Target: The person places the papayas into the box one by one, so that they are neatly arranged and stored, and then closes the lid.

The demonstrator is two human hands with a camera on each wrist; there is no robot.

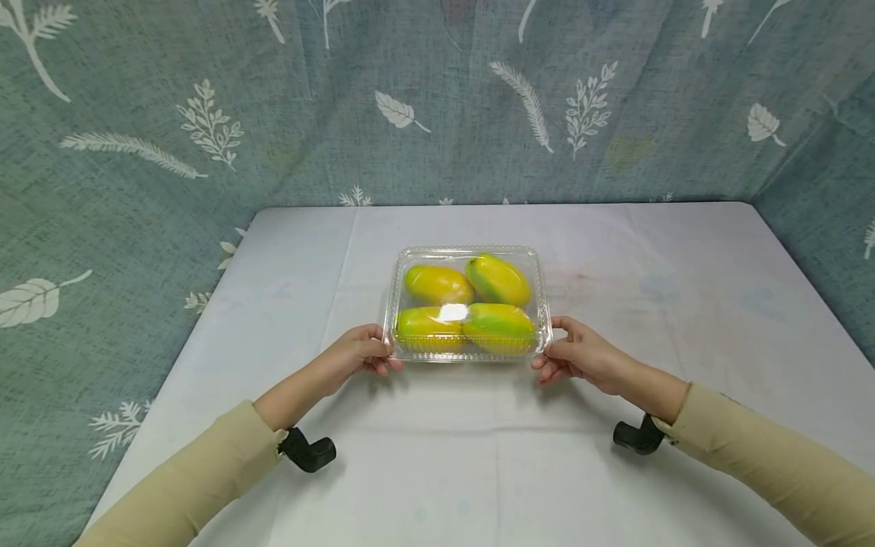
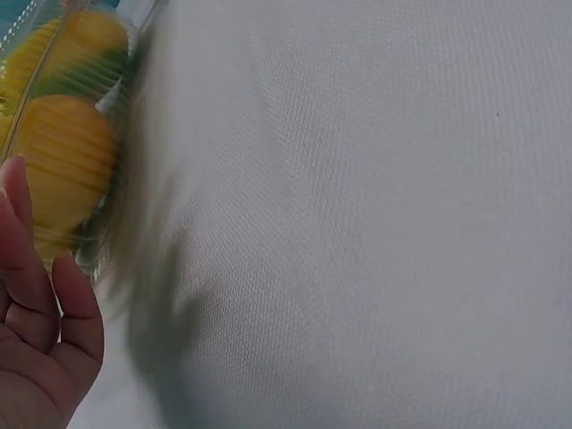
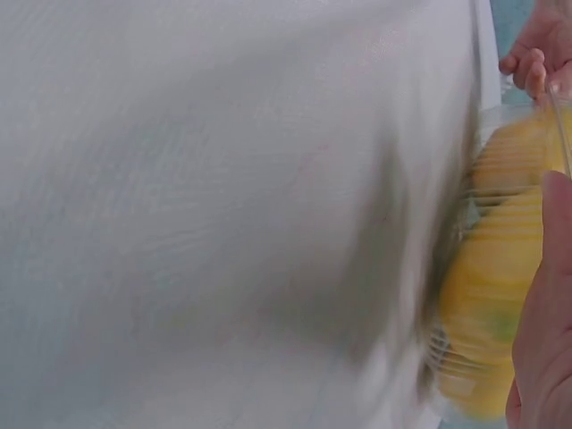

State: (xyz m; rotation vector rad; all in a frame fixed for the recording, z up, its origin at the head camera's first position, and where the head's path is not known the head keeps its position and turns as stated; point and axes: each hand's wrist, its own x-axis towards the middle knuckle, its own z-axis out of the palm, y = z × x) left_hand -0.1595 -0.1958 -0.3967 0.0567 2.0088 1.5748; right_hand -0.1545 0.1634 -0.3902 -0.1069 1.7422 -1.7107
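A clear plastic clamshell box (image 1: pixel 468 256) is in the middle of the head view, with its lid down. Several yellow-green mangoes (image 1: pixel 497 281) lie inside it. My left hand (image 1: pixel 357 352) pinches the box's near left corner between thumb and fingers. At the near right corner my right hand (image 1: pixel 577 355) grips the rim in the same way. In the left wrist view the mangoes (image 2: pixel 64 161) show through the ribbed side of the box, beside the left hand (image 2: pixel 40 331). The right wrist view shows the right hand (image 3: pixel 547 322) at the box edge, cut off by the frame.
A white cloth covers the table (image 1: pixel 437 456). Behind it and at both sides hangs a grey-green curtain (image 1: pixel 437 99) with white leaf prints. A black wrist mount (image 1: pixel 309 450) sits on the left wrist, and another black mount (image 1: pixel 639 435) on the right.
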